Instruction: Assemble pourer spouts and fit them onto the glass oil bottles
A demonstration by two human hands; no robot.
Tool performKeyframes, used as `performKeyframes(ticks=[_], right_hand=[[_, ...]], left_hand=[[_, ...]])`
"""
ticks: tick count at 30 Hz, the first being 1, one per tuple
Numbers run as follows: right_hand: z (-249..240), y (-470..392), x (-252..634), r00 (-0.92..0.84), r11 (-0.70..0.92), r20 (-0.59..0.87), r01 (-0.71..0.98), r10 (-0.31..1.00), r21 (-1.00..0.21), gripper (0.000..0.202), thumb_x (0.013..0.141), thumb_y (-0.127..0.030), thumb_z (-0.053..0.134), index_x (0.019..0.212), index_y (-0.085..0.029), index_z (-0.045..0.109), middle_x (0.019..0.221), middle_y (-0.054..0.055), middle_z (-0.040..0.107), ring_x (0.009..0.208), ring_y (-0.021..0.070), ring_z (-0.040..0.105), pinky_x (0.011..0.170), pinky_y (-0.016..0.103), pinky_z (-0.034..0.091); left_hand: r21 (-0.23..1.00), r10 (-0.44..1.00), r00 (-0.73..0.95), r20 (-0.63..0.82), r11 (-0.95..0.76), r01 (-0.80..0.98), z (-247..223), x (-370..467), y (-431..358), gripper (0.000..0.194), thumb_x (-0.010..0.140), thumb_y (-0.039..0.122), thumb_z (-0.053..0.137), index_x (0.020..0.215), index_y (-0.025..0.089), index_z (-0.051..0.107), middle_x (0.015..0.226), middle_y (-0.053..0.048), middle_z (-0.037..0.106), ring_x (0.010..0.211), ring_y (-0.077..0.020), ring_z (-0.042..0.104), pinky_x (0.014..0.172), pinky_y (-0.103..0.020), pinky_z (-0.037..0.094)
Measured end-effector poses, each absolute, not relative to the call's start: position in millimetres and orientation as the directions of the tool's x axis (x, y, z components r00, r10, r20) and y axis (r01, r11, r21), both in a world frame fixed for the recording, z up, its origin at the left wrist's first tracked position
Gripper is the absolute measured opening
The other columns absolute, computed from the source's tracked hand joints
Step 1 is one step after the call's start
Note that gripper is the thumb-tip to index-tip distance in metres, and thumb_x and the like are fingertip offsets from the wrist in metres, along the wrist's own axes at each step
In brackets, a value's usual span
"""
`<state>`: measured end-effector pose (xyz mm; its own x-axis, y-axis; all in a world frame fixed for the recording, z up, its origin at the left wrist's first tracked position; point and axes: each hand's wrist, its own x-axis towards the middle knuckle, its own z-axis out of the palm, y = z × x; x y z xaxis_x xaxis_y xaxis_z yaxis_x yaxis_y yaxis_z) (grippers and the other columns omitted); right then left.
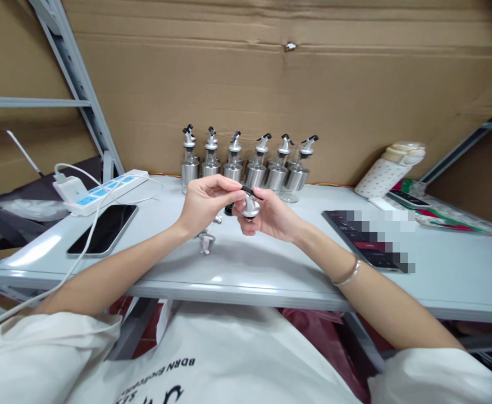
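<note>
Above the middle of the white table, my two hands meet at a silver pour spout (250, 208) with a black flip lever. My right hand (271, 216) wraps its fingers round the spout's silver body. With thumb and forefinger, my left hand (212, 201) pinches at the black lever (252, 193) on top. Just below my left hand, a loose silver spout part (206, 241) lies on the table, and a smaller silver piece (218, 219) is close by. A black round part (228, 210) shows partly behind my left fingers.
Several steel-and-glass bottles (224, 168) with spouts stand along the cardboard wall (271, 95). At left are a power strip (115, 188) with a charger and white cable, and a phone (103, 230). A tablet (355, 235) and a dotted flask (383, 171) are at right.
</note>
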<state>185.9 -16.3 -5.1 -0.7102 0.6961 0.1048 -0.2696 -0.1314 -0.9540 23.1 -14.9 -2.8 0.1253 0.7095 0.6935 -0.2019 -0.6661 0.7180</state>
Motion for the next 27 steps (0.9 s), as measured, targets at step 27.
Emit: performKeyframes(ticks=[27], right_hand=[[-4.1, -21.5, 183.9, -0.677, -0.082, 0.109, -0.243, 0.728, -0.967, 0.039, 0.079, -0.05, 0.066, 0.077, -0.012, 0.056, 0.063, 0.001, 0.056, 0.044, 0.0049, 0.036, 0.04, 0.02, 0.026]], left_hand=[[0.788, 0.763, 0.202, 0.614, -0.582, -0.199, -2.4, 17.3, -8.4, 0.034, 0.056, 0.039, 0.086, 0.063, 0.014, 0.065, 0.067, -0.002, 0.068, 0.06, -0.0122, 0.064, 0.061, -0.027, 0.054]])
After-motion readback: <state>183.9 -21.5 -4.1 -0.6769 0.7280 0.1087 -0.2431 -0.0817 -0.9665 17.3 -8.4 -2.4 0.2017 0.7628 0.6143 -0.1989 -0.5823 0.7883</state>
